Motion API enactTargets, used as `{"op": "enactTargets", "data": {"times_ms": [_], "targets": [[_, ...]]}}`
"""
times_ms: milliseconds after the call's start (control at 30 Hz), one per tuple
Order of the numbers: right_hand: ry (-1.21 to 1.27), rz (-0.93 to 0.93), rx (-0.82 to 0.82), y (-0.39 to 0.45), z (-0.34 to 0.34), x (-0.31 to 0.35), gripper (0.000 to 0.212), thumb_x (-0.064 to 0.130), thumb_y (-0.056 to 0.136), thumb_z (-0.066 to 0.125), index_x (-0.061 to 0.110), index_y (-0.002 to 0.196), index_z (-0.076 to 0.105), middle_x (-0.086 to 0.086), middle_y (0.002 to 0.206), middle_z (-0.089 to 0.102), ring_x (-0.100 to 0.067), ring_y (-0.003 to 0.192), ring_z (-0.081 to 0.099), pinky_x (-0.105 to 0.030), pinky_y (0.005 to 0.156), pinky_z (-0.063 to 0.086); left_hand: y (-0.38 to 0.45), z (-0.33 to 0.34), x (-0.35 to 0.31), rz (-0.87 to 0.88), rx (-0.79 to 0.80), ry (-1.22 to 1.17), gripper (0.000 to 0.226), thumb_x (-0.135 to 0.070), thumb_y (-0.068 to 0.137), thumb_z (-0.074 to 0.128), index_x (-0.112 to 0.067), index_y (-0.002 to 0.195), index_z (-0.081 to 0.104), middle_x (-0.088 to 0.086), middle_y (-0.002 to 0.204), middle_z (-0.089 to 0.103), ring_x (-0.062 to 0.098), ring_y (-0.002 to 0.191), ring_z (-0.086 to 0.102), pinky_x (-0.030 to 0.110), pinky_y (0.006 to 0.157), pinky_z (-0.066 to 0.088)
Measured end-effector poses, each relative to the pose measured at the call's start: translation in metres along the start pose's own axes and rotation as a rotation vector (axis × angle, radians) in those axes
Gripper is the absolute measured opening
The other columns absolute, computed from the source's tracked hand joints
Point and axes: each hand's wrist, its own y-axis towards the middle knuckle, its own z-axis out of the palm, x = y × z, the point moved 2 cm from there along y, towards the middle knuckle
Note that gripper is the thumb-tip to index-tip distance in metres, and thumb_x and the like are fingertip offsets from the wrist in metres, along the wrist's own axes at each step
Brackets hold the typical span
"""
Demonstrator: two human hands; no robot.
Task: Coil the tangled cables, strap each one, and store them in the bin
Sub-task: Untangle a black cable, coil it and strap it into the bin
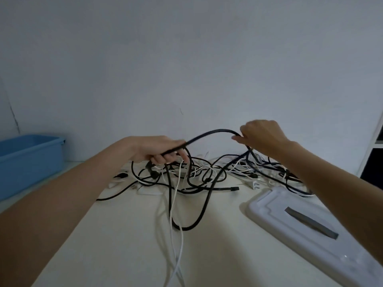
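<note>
A tangle of black and white cables [199, 172] lies across the far half of the pale table. Both hands are raised above it. My left hand [159, 150] grips a thick black cable [209, 134], which arches up and over to my right hand [261, 135]. My right hand holds the other end of that arch with curled fingers. From the left hand, a black loop [186, 227] and thin white cables [176, 245] hang toward the table's near edge. The blue bin [27, 160] stands at the far left.
A white tray [310, 241] holding a grey strap [310, 222] lies at the right, under my right forearm. A white plug [253, 184] sits beside the tangle. A plain wall closes off the back, and a dark shelf [373, 162] stands at the right edge.
</note>
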Motion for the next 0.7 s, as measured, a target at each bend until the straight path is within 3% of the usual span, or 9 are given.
{"op": "enactTargets", "data": {"times_ms": [100, 200, 367, 467, 533, 567, 633, 700], "targets": [[0.118, 0.172, 0.000, 0.006, 0.003, 0.009, 0.041, 0.035, 0.101, 0.034, 0.002, 0.101, 0.058, -0.018, 0.096, 0.063, -0.034, 0.088, 0.061, -0.032, 0.063, 0.035, -0.005, -0.011, -0.020, 0.095, -0.079, 0.020, 0.055, -0.060, 0.085, 0.036, -0.011, 0.085, 0.062, -0.008, 0.056, 0.024, 0.005, 0.044, 0.017, 0.014, 0.039, 0.015], [0.338, 0.379, -0.087, 0.031, -0.010, 0.004, 0.044, 0.034, 0.101, 0.035, -0.003, 0.108, 0.057, -0.024, 0.106, 0.060, -0.039, 0.096, 0.057, -0.033, 0.067, 0.034, 0.000, -0.013, -0.042, 0.180, -0.185, 0.002, 0.041, -0.044, 0.095, 0.044, -0.017, 0.063, 0.042, -0.010, 0.050, 0.024, 0.004, 0.039, 0.017, 0.014, 0.037, 0.013], [0.469, 0.439, -0.366, 0.080, -0.067, -0.021, 0.037, 0.033, 0.098, 0.043, 0.000, 0.108, 0.057, -0.022, 0.107, 0.059, -0.039, 0.099, 0.055, -0.034, 0.069, 0.036, 0.001, -0.028, -0.057, 0.333, -0.303, -0.317, 0.042, -0.040, 0.096, 0.044, -0.019, 0.061, 0.034, -0.010, 0.049, 0.025, 0.002, 0.036, 0.017, 0.013, 0.034, 0.012], [0.470, 0.426, -0.444, 0.096, -0.085, -0.022, 0.029, 0.022, 0.097, 0.049, -0.002, 0.109, 0.059, -0.019, 0.118, 0.052, -0.034, 0.109, 0.049, -0.037, 0.082, 0.041, -0.003, -0.037, -0.065, 0.410, -0.333, -0.492, 0.041, -0.041, 0.096, 0.042, -0.019, 0.062, 0.034, -0.012, 0.045, 0.027, 0.001, 0.035, 0.017, 0.014, 0.034, 0.013], [0.648, 0.372, -0.356, 0.097, -0.071, -0.014, 0.026, 0.019, 0.097, 0.047, -0.002, 0.102, 0.061, -0.021, 0.107, 0.057, -0.034, 0.099, 0.054, -0.036, 0.080, 0.046, -0.005, -0.043, -0.067, 0.455, -0.340, -0.649, 0.042, -0.042, 0.096, 0.041, -0.020, 0.062, 0.033, -0.011, 0.043, 0.027, 0.002, 0.033, 0.018, 0.015, 0.033, 0.013], [0.819, 0.343, -0.254, 0.094, -0.057, -0.006, 0.024, 0.019, 0.097, 0.045, 0.002, 0.092, 0.060, -0.019, 0.091, 0.061, -0.032, 0.083, 0.059, -0.032, 0.070, 0.050, -0.006, -0.045, -0.067, 0.476, -0.335, -0.743, 0.042, -0.043, 0.097, 0.040, -0.021, 0.062, 0.032, -0.011, 0.042, 0.028, 0.003, 0.031, 0.019, 0.015, 0.032, 0.013], [1.090, 0.325, -0.064, 0.079, -0.028, 0.017, 0.029, 0.022, 0.099, 0.042, 0.012, 0.073, 0.051, -0.009, 0.063, 0.055, -0.022, 0.052, 0.052, -0.022, 0.044, 0.048, -0.004, -0.045, -0.068, 0.503, -0.325, -0.904, 0.042, -0.044, 0.096, 0.040, -0.020, 0.062, 0.036, -0.010, 0.040, 0.034, 0.004, 0.029, 0.021, 0.014, 0.031, 0.014], [1.164, 0.368, 0.008, 0.068, -0.003, 0.036, 0.036, 0.028, 0.100, 0.040, 0.015, 0.067, 0.047, -0.003, 0.059, 0.047, -0.015, 0.046, 0.042, -0.020, 0.036, 0.040, -0.001, -0.039, -0.070, 0.520, -0.327, -1.002, 0.040, -0.043, 0.096, 0.042, -0.018, 0.066, 0.047, -0.010, 0.044, 0.047, 0.004, 0.027, 0.023, 0.012, 0.030, 0.017]]}}
